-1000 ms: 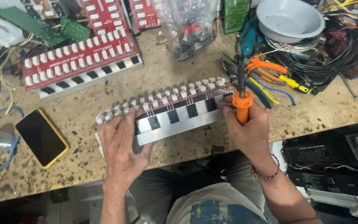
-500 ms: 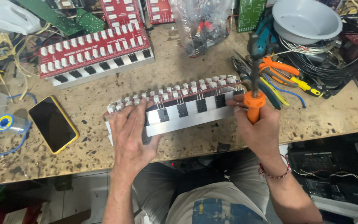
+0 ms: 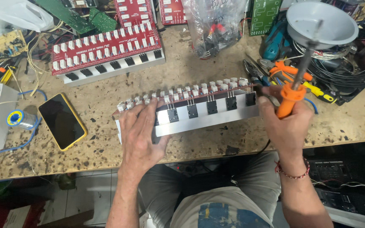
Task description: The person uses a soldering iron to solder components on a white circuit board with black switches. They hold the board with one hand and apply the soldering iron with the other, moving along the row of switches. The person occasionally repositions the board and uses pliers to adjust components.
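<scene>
Speckled stone-look workbench (image 3: 199, 63), cluttered along the far edge – we look straight down on it, the person's lap at the near side.

Largest item at centre: a long circuit board on an aluminium heatsink (image 3: 208, 116), lying slightly slanted, its right end farther from us. A row of white blocks runs along its top edge; black transistors (image 3: 212, 107) sit against the bright metal face.

Far left of centre we note a second red board (image 3: 106, 48) of the same kind, flat on the bench. Far right: a grey plastic bowl (image 3: 322, 23) over a tangle of black cables (image 3: 355, 67), with orange-handled pliers (image 3: 294, 71) beside it. A clear bag of parts (image 3: 216, 25) sits at far centre.

Left hand (image 3: 140, 131) lies flat and spread on the left end of the heatsink board, pressing it down. Right hand (image 3: 286, 122) is closed around the orange handle of a soldering iron (image 3: 294, 84) – shaft pointing up and away from us, held at the board's right end.

Smaller things, left: a phone in a yellow case (image 3: 62, 121), screen dark, and near it a solder spool (image 3: 20, 118) with blue wire.
</scene>
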